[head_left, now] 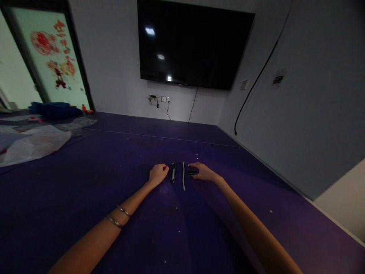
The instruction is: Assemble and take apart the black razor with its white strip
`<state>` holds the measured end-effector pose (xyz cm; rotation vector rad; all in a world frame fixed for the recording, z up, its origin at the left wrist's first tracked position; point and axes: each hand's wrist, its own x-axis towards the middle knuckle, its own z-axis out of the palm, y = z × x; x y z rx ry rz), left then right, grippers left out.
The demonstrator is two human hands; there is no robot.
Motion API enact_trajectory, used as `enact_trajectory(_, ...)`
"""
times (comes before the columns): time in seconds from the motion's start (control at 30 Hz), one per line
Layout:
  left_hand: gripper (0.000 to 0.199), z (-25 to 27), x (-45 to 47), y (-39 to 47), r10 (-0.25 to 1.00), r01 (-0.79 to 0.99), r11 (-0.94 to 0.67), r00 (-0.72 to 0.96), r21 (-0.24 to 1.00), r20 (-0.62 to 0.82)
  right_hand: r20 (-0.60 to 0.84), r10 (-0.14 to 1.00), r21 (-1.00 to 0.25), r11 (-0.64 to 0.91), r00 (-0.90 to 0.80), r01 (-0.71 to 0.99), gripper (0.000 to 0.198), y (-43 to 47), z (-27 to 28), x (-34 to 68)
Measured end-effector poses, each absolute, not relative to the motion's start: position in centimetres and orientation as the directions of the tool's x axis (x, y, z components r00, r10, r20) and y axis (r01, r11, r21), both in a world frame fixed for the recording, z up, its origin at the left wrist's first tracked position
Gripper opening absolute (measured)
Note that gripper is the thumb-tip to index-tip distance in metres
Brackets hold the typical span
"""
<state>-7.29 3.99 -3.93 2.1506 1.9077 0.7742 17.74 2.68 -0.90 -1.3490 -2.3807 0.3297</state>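
My left hand point(159, 174) rests on the purple floor covering point(137, 236), its fingers curled into a fist; nothing shows in it. Just right of it lies a narrow black piece with a grey strip along it point(173, 174). A thin, slightly curved grey strip point(183, 177) lies separately between both hands. My right hand point(203, 172) is closed around a small black object point(192, 172), its thumb and fingers on either side. That object's exact kind is too dark and small to make out. Two bracelets point(114, 220) circle my left forearm.
White and clear plastic sheets point(40, 142) lie at the left. Behind them is a dark blue bundle point(55, 109) with a small orange item point(84, 108). A large television point(194, 45) hangs on the far wall. A black cable point(253, 83) dangles at the right wall.
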Motion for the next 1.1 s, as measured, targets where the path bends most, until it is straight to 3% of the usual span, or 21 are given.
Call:
enact_trajectory(0.2,0.035,-3.5,-7.3,3.8,0.958,0.876,-0.152,0.018,0.457,0.285,0.381,0.869,-0.379,0.459,-0.316,0.804,0.042,1.7,-2.1,20.4)
enact_trajectory(0.3,0.035,-3.3,-7.4,3.7,0.944,0.890,-0.202,0.066,0.410,0.322,0.353,0.906,-0.331,0.355,-0.234,0.875,0.042,0.7,-3.5,22.2)
enact_trajectory(0.43,0.029,-3.5,-7.7,3.8,0.870,0.900,-0.363,0.236,0.239,0.433,0.338,0.930,-0.244,0.236,-0.146,0.940,0.045,-0.8,-5.3,23.6)
enact_trajectory(0.53,0.038,-4.3,-8.0,4.1,0.873,0.928,-0.340,0.251,0.153,0.417,0.331,0.937,-0.222,0.196,-0.115,0.955,0.044,-1.4,-5.8,23.8)
enact_trajectory(0.7,0.040,-5.3,-8.2,4.6,0.921,0.949,-0.291,0.244,0.119,0.305,0.307,0.948,-0.238,0.168,-0.090,0.957,0.041,-1.6,-5.8,23.4)
enact_trajectory(1.1,0.040,-5.3,-8.3,4.6,0.916,0.952,-0.288,0.243,0.102,0.320,0.304,0.948,-0.235,0.173,-0.096,0.956,0.042,-1.8,-5.6,23.5)
